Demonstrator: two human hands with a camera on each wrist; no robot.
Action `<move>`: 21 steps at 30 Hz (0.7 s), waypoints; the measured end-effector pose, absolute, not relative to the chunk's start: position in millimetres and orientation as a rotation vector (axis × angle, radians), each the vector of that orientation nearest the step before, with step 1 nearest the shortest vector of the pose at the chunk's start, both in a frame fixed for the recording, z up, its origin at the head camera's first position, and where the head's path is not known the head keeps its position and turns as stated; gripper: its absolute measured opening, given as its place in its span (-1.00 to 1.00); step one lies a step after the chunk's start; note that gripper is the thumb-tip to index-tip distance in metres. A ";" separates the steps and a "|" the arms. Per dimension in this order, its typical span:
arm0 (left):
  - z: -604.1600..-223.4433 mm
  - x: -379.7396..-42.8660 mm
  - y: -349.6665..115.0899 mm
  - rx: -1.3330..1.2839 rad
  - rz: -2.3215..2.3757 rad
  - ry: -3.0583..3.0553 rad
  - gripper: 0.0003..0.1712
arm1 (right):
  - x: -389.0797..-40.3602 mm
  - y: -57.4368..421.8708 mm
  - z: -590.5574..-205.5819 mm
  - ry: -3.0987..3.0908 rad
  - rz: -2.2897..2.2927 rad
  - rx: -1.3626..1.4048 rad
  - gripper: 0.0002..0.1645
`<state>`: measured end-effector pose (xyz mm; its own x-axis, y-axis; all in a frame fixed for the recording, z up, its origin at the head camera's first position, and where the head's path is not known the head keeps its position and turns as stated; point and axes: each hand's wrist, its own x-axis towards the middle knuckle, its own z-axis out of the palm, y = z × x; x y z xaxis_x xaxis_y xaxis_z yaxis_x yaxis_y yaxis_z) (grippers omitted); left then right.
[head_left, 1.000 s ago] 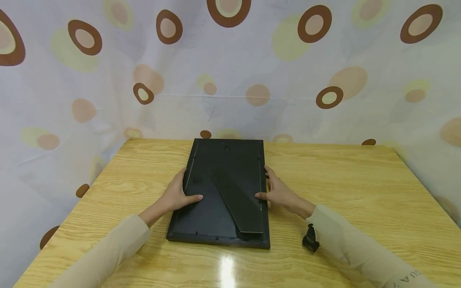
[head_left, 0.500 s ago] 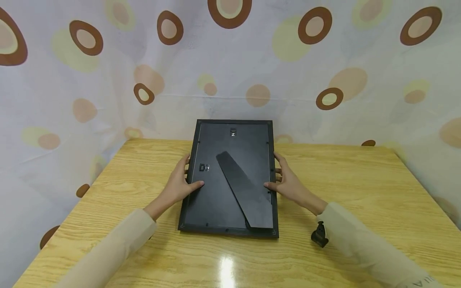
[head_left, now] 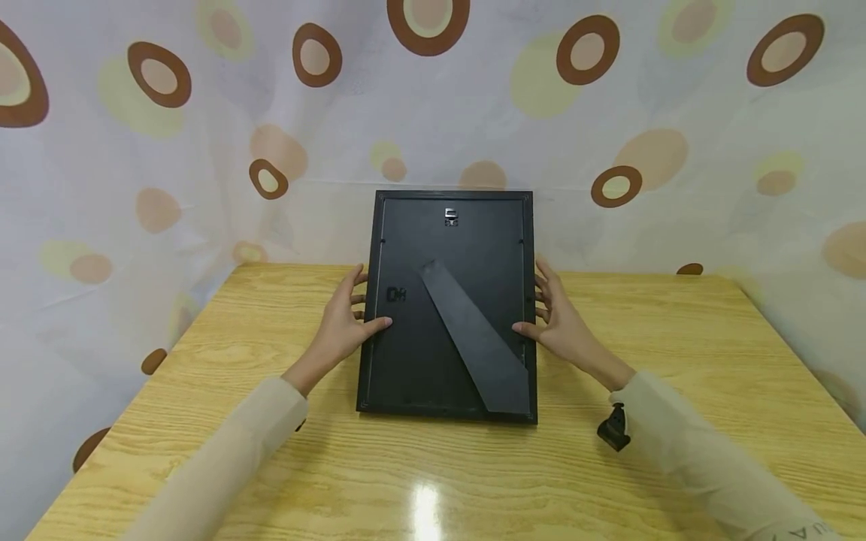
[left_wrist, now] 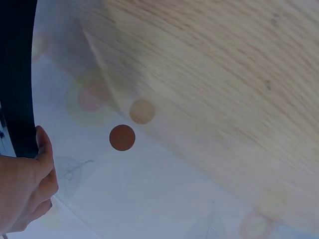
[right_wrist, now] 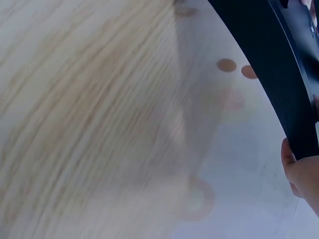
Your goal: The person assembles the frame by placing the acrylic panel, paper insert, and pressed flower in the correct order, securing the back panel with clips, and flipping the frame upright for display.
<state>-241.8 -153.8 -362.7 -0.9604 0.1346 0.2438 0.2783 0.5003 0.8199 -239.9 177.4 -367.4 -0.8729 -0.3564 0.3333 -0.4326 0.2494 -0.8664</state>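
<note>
A black picture frame [head_left: 419,361] is tilted up between both hands, its back toward me. On that back are a slanted stand leg [head_left: 476,342] and two small metal hangers. My left hand [head_left: 341,319] grips the left side, thumb on the back and fingers round the outer edge. On the opposite side my right hand [head_left: 564,327] holds the edge in the same way. Both wrist views show the frame's dark side edge [left_wrist: 20,79] with a hand at it. The front of the frame is hidden. Whether its bottom edge touches the table I cannot tell.
A wooden table [head_left: 676,361] spreads out on both sides of the frame. Behind it and at the sides hangs a pale curtain [head_left: 433,113] with brown and yellow spots. A small black device [head_left: 614,428] hangs at the right cuff.
From lying nearly flat, the frame has been tilted up, its top edge rising in front of the curtain. Both hands have moved up and slightly right with it.
</note>
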 end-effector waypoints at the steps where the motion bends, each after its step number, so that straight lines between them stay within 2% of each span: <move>1: -361.9 -242.3 -152.6 -0.355 -1.465 -2.592 0.10 | -240.5 178.8 -366.8 -2.430 1.721 0.762 0.22; 10: -357.0 -250.7 -142.9 -0.391 -1.488 -2.532 0.11 | -245.3 188.6 -358.4 -2.376 1.635 0.799 0.19; 21: -345.8 -259.3 -124.3 -0.501 -1.450 -2.326 0.15 | -254.6 197.3 -345.5 -2.228 1.547 0.800 0.26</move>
<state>-259.3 -124.3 -345.8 -0.8751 0.1099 0.4713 0.4716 0.4125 0.7794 -254.6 197.3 -345.5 -0.7952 -0.2659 0.5450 -0.6035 0.2597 -0.7539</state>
